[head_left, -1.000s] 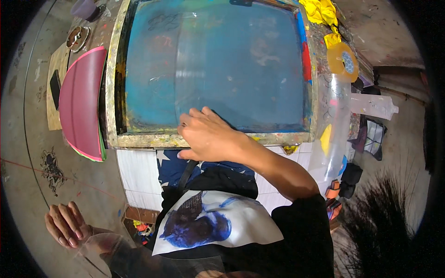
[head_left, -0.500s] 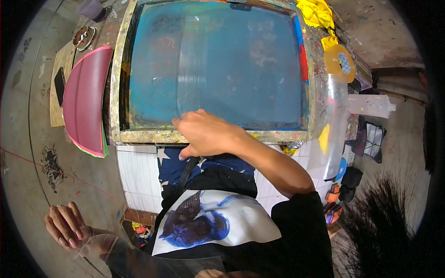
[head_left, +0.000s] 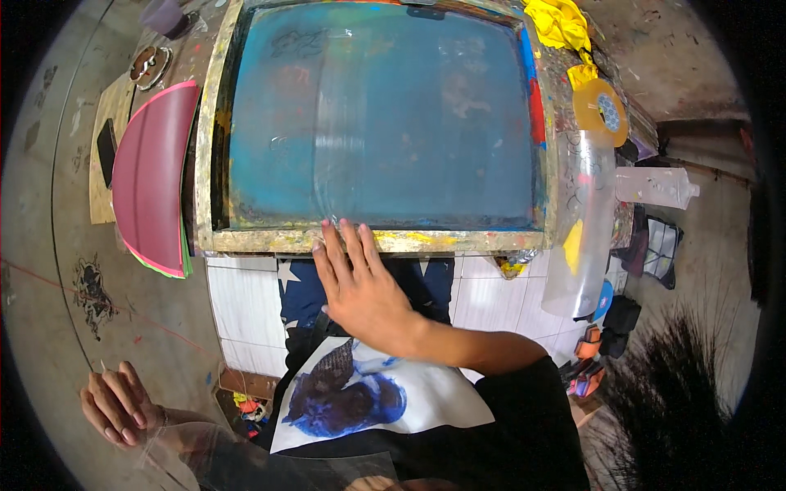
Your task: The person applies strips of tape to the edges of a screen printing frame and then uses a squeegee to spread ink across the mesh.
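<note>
A wooden-framed printing screen (head_left: 442, 164) with blue-green mesh lies in front of me. A strip of clear tape (head_left: 340, 139) runs down the mesh toward its near edge. My right hand (head_left: 360, 286) reaches across the near rail, its fingers stretched out and fingertips at the strip's near end; it grips nothing. Low at the left, away from the screen, my left hand (head_left: 119, 405) has curled fingers. A thin pale tip shows above them, too small to name. Clear film (head_left: 270, 462) lies across the left wrist and forearm; whether the fingers hold it is unclear.
A pink, rounded stack of sheets (head_left: 151, 184) lies left of the frame, near a dark phone (head_left: 106, 151) and a small round dish (head_left: 150, 65). On the right are a tape roll (head_left: 602, 113), yellow cloth (head_left: 558, 24), a clear plastic sheet (head_left: 585, 245) and a translucent bottle (head_left: 655, 186).
My right hand has drawn back toward me. Its fingers have gone from bent over the strip's near end to stretched out across the rail. The left hand has barely moved.
</note>
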Motion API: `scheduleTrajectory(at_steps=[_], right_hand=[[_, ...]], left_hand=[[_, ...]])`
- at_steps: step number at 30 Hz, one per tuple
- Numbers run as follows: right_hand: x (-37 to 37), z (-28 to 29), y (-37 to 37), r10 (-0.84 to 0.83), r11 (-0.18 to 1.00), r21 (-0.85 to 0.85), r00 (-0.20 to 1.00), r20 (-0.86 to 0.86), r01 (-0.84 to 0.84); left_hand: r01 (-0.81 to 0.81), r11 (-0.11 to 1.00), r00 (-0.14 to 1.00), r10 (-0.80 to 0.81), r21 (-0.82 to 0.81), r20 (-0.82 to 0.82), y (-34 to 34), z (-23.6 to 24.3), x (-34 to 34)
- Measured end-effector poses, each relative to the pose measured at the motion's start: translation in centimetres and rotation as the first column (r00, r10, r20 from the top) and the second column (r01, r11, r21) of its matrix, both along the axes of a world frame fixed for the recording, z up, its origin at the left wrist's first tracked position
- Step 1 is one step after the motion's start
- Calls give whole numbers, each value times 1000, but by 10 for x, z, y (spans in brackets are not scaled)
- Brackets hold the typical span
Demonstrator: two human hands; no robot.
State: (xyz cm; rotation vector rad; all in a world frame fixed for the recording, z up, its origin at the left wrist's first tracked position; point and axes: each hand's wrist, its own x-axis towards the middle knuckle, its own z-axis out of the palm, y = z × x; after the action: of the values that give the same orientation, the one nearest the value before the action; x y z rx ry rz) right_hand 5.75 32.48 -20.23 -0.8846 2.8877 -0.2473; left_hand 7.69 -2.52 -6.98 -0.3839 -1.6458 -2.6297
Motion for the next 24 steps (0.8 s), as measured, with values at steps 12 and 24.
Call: scheduleTrajectory(at_steps=[12,24], right_hand=[[-24,-20,-21,-5,984,-180,999,54,14],[17,101,90,-55,393,-895,977,205,210]], left_hand=[[-162,982,987,160,-96,-28,8,13,9],[-82,994,996,84,72,-15,8,0,-7]])
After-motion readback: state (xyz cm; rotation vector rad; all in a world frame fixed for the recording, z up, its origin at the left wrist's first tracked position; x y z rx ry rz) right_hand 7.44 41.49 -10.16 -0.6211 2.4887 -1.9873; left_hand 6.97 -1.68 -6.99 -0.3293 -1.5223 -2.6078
